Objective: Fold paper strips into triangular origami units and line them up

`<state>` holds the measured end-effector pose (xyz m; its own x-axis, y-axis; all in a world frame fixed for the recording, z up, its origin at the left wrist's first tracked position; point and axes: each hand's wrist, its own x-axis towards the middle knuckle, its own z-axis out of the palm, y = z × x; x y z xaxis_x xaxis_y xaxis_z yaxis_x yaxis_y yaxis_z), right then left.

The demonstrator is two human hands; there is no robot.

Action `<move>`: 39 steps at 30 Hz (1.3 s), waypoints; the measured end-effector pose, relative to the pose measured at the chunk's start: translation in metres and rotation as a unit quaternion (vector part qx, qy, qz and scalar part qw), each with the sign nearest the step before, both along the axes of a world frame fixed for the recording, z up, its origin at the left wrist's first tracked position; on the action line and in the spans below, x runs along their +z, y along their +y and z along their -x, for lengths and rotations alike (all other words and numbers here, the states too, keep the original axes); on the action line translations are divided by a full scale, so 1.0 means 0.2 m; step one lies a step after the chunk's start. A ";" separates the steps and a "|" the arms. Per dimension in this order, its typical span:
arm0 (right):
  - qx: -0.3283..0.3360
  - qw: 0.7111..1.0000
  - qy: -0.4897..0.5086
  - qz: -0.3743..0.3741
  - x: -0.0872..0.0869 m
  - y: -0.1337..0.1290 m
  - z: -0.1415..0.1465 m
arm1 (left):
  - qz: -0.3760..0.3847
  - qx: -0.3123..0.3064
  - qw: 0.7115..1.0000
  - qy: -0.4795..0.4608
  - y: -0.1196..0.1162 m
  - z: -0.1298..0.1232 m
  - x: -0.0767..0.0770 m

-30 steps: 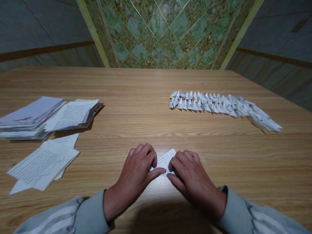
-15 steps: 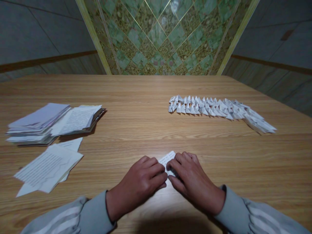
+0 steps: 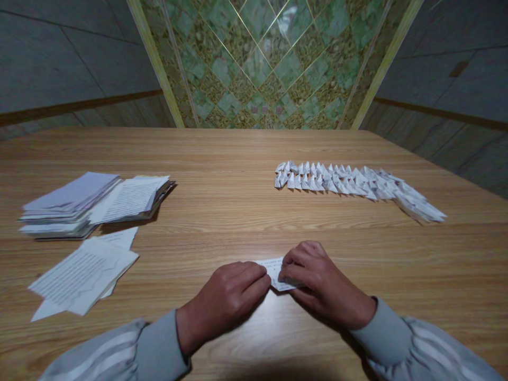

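Between my hands, close to the table's near side, is a small folded piece of printed paper (image 3: 277,275). My left hand (image 3: 234,296) is closed on its left end, fingers pressed together. On the other end, my right hand (image 3: 315,283) grips the paper, its fingertips lying over the print and its thumb below the edge. Parts of the paper are hidden under the fingers of both hands.
Stacked papers (image 3: 71,198) and a pile of printed sheets (image 3: 133,198) lie at the left. Loose printed sheets (image 3: 85,275) rest in front of them. Two rows of small folded paper pieces (image 3: 337,180) stand at the right on the wooden table (image 3: 210,206).
My right hand has shifted slightly right, and more of the paper shows between my hands. The paper now lies more level, its lower edge visible. The camera view has tilted up a little.
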<state>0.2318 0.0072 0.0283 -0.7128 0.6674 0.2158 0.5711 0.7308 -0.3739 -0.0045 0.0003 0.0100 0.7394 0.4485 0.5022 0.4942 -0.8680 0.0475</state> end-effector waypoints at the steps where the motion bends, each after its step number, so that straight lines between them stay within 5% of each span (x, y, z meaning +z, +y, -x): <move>1: 0.016 1.000 -0.007 -0.003 0.00 0.01 -0.01 | 0.005 -0.004 1.000 0.008 0.00 0.00 0.00; 15: 0.056 0.994 0.018 0.090 0.01 0.08 -0.11 | 0.122 -0.025 0.984 0.127 -0.07 0.05 0.05; 27: -0.082 0.991 0.040 0.103 -0.07 0.09 -0.03 | 0.177 -0.012 0.977 0.115 -0.10 0.07 0.01; 39: -0.143 0.986 0.014 0.084 -0.07 0.06 0.03 | 0.198 0.014 0.971 0.131 -0.14 0.05 0.02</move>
<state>0.2262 0.0187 0.0144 -0.4855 0.8682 0.1026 0.7324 0.4680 -0.4946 -0.0144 -0.0274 0.0141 0.8034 0.5898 0.0817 0.5576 -0.7934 0.2442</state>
